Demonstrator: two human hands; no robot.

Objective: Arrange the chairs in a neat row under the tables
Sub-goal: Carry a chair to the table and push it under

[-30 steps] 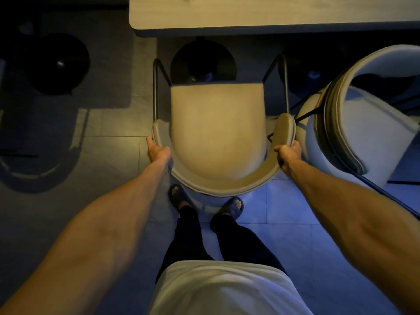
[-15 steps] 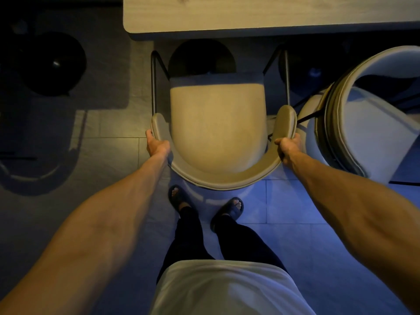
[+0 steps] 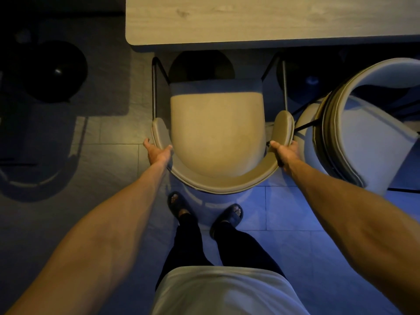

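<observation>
The left hand [image 3: 157, 153] is laid on the chair's [image 3: 217, 133] curved back; whether it is grasped cannot be told. The chair is set just near of the table [image 3: 261, 21] edge. Its right side is gripped by the right hand [image 3: 284, 153].

Dim rm, grey tile floor [image 3: 109, 160]

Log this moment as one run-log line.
left hand: grips chair backrest, left side | right hand: grips backrest, right side | chair: facing table, seat mostly out | second chair: right, angled
</observation>
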